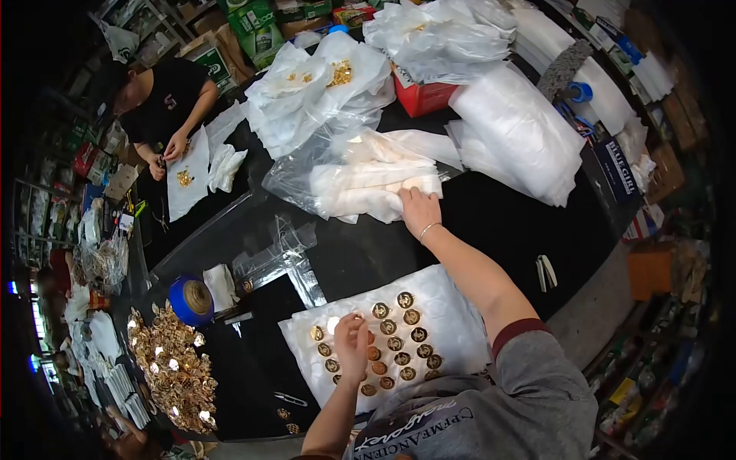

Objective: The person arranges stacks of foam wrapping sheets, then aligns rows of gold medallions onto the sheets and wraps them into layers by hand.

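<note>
A white padded sheet [460,326] lies before me with rows of round gold-and-black medallions [389,326] on it. My left hand [353,341] is over the sheet, its fingers curled together and pointing down among the medallions. What its fingertips hold, if anything, is too small to make out. Farther forward, my right hand [420,211] grips the near edge of a stack of white soft wrapping sheets [360,184], which lies partly in a clear plastic bag [295,184].
A heap of gold leaf-shaped pieces [172,372] and a blue round container [191,300] stand left. Tweezers [290,399] lie nearby. Across the table, a person [165,96] handles small gold pieces. White bundles [521,130] and a red box [422,93] are behind.
</note>
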Available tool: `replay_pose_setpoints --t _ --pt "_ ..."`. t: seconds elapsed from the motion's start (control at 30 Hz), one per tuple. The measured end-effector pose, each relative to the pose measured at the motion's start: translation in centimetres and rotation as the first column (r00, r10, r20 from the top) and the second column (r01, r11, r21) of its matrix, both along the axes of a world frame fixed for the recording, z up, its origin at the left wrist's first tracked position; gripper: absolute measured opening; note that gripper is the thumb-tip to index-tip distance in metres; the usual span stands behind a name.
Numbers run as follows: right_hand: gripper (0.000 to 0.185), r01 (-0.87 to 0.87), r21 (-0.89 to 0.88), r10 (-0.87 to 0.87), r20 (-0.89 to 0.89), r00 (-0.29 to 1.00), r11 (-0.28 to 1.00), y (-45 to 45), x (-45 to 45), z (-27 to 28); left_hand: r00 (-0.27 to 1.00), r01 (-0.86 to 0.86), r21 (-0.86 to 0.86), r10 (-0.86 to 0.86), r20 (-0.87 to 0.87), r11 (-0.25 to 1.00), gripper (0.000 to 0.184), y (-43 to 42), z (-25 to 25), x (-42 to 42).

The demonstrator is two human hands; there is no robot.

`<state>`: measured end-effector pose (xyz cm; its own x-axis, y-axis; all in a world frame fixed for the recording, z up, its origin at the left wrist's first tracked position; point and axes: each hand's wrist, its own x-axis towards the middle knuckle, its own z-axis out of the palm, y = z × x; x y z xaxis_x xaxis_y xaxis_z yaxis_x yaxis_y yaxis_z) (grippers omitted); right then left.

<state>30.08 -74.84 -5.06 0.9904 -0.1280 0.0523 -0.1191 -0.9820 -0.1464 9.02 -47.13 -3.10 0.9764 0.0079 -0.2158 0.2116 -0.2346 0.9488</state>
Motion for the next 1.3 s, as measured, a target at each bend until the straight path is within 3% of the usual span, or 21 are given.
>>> replay_pose_setpoints --t 0.03,0.1,0.13,0.2,0.27,0.3,0.37,0.43,0.47,0.53,0.6,0.63,0.7,0.77,0.83,0.87,0.97,1.03,1.1,1.2,1.3 --pt "0.046 -0.008 0.0 0.008 -0.006 1.0 1.0 -0.1 -0.1 -0.6 0.999 0.007 -0.115 -0.011 -0.031 0.993 0.019 -0.3 -1.3 1.1" --pt "0.034 -0.029 0.082 0.028 0.017 0.999 0.996 0.1 -1.0 0.0 0.999 0.014 -0.161 -0.02 -0.035 0.987 0.022 -1.2 -2.0 3.4" --pt "0.029 -0.038 0.123 0.035 0.027 0.999 0.992 0.2 -1.7 0.5 0.964 -0.012 -0.215 -0.046 -0.263 0.976 0.026 -1.7 -1.1 5.1" --pt "0.021 -0.086 0.211 0.087 0.002 0.996 0.974 0.2 -3.3 1.7 0.844 -0.143 -0.414 -0.108 -0.526 0.899 0.037 -2.6 -1.3 7.7" --pt "0.022 -0.124 0.262 0.139 -0.037 0.99 0.957 0.9 -5.7 3.6 0.788 -0.302 -0.639 -0.193 -0.585 0.707 0.047 -3.6 -2.3 9.6" --pt "0.023 -0.083 0.508 0.191 -0.165 0.968 0.858 1.6 -7.2 5.4 0.751 -0.388 -0.706 -0.241 -0.614 0.593 0.052 -4.1 -2.8 10.6" --pt "0.025 0.088 0.83 0.262 -0.272 0.926 0.551 3.4 -11.0 8.4 0.709 -0.463 -0.721 -0.273 -0.651 0.516 0.052 -4.4 -5.9 11.2" --pt "0.025 0.173 0.91 0.245 -0.278 0.929 0.377 4.6 -15.0 10.2 0.674 -0.486 -0.702 -0.288 -0.681 0.521 0.053 -5.0 -6.6 11.2" --pt "0.026 0.227 0.923 0.285 -0.318 0.904 0.31 4.8 -17.0 10.9 0.747 -0.443 -0.858 -0.422 -0.513 0.259 0.053 -5.7 -5.6 10.8" --pt "0.025 0.356 0.914 0.322 -0.402 0.857 0.193 4.7 -21.3 10.6 0.765 -0.565 -0.793 -0.504 -0.401 -0.228 0.053 -6.4 -4.1 9.5" --pt "0.022 0.522 0.849 0.262 -0.488 0.832 -0.076 4.8 -25.5 10.5 0.684 -0.719 -0.581 -0.537 -0.494 -0.381 0.052 -6.2 -2.8 7.6" --pt "0.022 0.577 0.789 0.229 -0.533 0.814 -0.212 4.8 -27.6 10.4 0.748 -0.621 -0.729 -0.497 -0.441 -0.287 0.054 -5.9 -2.1 6.8" --pt "0.025 0.6 0.716 0.199 -0.569 0.798 -0.358 4.3 -31.4 8.4 0.795 -0.498 -0.851 -0.481 -0.37 -0.168 0.056 -6.5 -0.2 5.6" --pt "0.027 0.591 0.698 0.187 -0.569 0.801 -0.405 4.6 -34.2 6.0 0.79 -0.465 -0.837 -0.291 -0.539 0.287 0.061 -8.4 1.7 3.7" --pt "0.03 0.612 0.729 0.136 -0.603 0.786 -0.307 4.9 -36.3 4.6 0.812 -0.399 -0.617 -0.051 -0.582 0.678 0.067 -10.2 2.8 2.3" --pt "0.03 0.609 0.726 0.128 -0.604 0.787 -0.32 5.2 -37.2 4.0 0.809 -0.391 -0.612 -0.06 -0.585 0.687 0.067 -10.6 2.5 1.8" --pt "0.033 0.351 0.906 -0.194 -0.309 0.931 0.239 7.1 -39.2 2.4 0.81 -0.258 -0.664 -0.218 -0.544 0.702 0.074 -10.9 -0.4 1.3" --pt "0.035 0.268 0.866 -0.262 -0.166 0.951 0.423 8.0 -39.8 1.6 0.803 -0.201 -0.675 -0.275 -0.528 0.71 0.076 -10.8 -1.2 1.5" --pt "0.029 0.296 0.761 -0.321 -0.122 0.939 0.577 8.4 -40.2 0.9 0.765 -0.171 -0.707 -0.36 -0.535 0.686 0.079 -11.1 0.5 2.2" --pt "0.025 0.339 0.624 -0.374 -0.079 0.924 0.704 8.1 -40.6 -0.1 0.713 -0.148 -0.735 -0.444 -0.543 0.662 0.083 -11.6 3.1 2.4" --pt "0.031 0.382 0.633 -0.362 -0.168 0.917 0.673 6.4 -40.3 -1.2 0.718 -0.213 -0.586 -0.282 -0.636 0.782 0.071 -11.8 5.2 2.4"
